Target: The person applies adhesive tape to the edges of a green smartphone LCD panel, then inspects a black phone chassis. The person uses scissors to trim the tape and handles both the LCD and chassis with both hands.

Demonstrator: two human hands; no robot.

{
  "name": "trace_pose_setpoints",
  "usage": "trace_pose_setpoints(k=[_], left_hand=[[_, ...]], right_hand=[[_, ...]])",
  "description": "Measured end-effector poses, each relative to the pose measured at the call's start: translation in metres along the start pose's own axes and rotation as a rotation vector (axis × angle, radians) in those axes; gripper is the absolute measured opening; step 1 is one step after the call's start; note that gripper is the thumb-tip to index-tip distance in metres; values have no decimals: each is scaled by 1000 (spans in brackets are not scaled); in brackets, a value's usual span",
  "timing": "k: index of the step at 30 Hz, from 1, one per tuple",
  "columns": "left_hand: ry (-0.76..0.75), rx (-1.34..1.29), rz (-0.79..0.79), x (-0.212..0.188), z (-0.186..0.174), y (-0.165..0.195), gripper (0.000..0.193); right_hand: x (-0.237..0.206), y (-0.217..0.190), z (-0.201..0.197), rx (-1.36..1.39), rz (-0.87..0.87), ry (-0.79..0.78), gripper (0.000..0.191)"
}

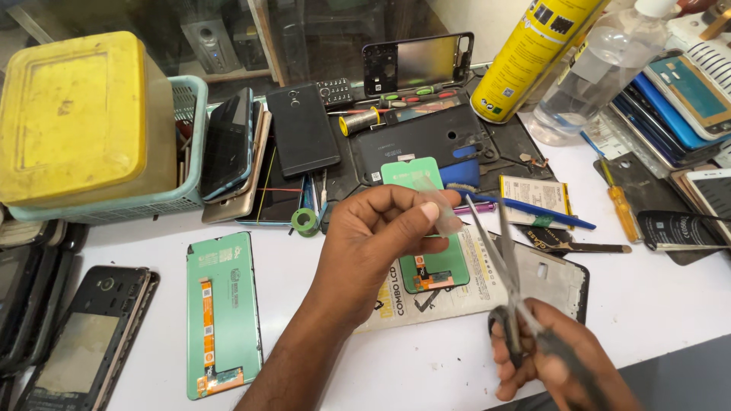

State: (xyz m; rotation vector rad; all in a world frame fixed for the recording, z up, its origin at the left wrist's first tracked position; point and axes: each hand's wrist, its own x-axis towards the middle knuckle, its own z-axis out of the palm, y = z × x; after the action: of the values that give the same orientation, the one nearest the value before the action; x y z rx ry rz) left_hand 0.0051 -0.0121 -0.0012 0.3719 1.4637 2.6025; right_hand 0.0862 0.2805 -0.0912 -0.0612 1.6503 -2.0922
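Observation:
My left hand (377, 236) is raised over the middle of the white table, pinching a small clear strip of tape or film (445, 209) between thumb and fingers. At the lower right, my right hand (544, 361) grips the handles of metal scissors (499, 255), whose open blades point up toward the strip. Beneath the hands lie a green phone display panel (434, 266) and a phone frame (556, 278) on a printed paper sheet.
Another green display panel (221, 312) lies at the left, next to dark phones (84, 335). A yellow box (76, 114) sits in a teal basket. A yellow spray can (533, 53), a clear bottle (601, 65), screwdrivers, a blue pen (533, 207) and stacked phones crowd the back and right.

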Motion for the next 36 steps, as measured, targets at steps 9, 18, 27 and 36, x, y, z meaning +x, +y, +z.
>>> trace_pose_setpoints(k=[9, 18, 27, 36], left_hand=[[36, 35, -110, 1, 5, -8, 16], [30, 33, -138, 1, 2, -11, 13], [20, 27, -137, 1, 2, -10, 15], [-27, 17, -129, 1, -2, -12, 15]], right_hand=[[10, -13, 26, -162, -11, 47, 80], [17, -21, 37, -194, -28, 117, 76], [16, -21, 35, -168, -16, 137, 66], [10, -25, 31, -185, 46, 171, 58]])
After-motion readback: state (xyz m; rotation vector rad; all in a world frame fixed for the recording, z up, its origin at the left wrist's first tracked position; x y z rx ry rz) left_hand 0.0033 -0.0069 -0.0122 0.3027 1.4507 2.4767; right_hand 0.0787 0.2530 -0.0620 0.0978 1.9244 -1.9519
